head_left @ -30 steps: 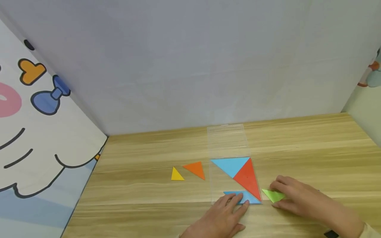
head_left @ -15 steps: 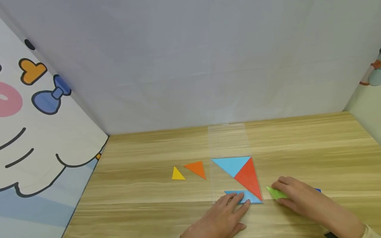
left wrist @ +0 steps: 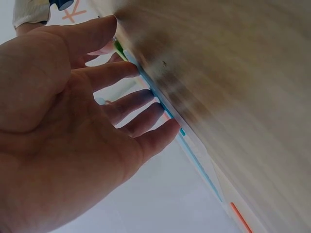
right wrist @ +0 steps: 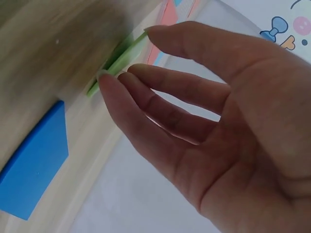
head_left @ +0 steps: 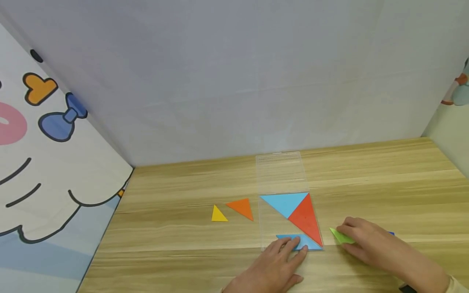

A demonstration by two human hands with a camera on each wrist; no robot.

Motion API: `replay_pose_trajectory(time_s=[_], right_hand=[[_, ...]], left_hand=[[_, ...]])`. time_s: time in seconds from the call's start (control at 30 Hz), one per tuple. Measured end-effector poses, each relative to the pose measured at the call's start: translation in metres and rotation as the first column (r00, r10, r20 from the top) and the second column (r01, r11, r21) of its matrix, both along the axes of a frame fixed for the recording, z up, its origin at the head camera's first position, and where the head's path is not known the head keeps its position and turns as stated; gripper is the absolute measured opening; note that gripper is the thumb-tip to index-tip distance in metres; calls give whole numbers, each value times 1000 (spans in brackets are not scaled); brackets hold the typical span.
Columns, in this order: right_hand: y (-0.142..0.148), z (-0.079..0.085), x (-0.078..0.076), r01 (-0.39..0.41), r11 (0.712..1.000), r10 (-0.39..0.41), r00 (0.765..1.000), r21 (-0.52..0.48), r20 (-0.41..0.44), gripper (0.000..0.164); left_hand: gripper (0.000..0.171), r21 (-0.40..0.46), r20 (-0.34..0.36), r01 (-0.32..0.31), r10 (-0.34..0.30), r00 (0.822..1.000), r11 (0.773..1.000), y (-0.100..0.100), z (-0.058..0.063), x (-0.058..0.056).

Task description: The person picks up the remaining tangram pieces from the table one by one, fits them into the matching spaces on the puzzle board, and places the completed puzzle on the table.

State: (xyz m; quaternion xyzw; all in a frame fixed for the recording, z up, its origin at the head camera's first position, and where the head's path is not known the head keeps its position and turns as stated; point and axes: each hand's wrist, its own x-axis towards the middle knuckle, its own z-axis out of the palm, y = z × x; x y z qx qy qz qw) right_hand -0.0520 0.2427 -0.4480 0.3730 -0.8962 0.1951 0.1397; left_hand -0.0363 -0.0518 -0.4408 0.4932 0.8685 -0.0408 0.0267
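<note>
My left hand [head_left: 272, 264] rests its outstretched fingertips on a light blue tangram piece [head_left: 310, 243] at the near edge of a clear tray [head_left: 267, 228]; the fingers hide part of it. A light blue triangle [head_left: 287, 202] and a red triangle [head_left: 305, 219] lie in the same tray. To the right of the tray, my right hand [head_left: 371, 246] holds a green tangram piece [head_left: 341, 236] between thumb and fingertips, low over the table. In the right wrist view the green piece [right wrist: 119, 63] is tilted, and its full outline cannot be made out.
An orange triangle [head_left: 242, 208] and a yellow triangle [head_left: 218, 215] lie left of the tray. A dark blue piece [right wrist: 36, 165] lies beside my right hand, mostly hidden in the head view. A clear panel [head_left: 282, 173] extends behind the tray toward the pale backdrop [head_left: 220, 101].
My right hand has moved slightly right with the green piece, away from the tray. The green piece has turned a little. My left hand has stayed on the light blue piece.
</note>
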Motion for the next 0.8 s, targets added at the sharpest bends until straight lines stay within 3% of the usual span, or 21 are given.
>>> replay_pose_trajectory(time_s=[0.2, 0.8], right_hand=[[0, 3, 0, 38, 999, -38, 998, 3, 51, 33], [-6, -1, -1, 123, 992, -123, 992, 21, -7, 40]], left_hand=[[59, -1, -36, 2, -2, 999, 1000, 1, -1, 1], [59, 4, 13, -15, 15, 1000, 1000, 0, -1, 1]])
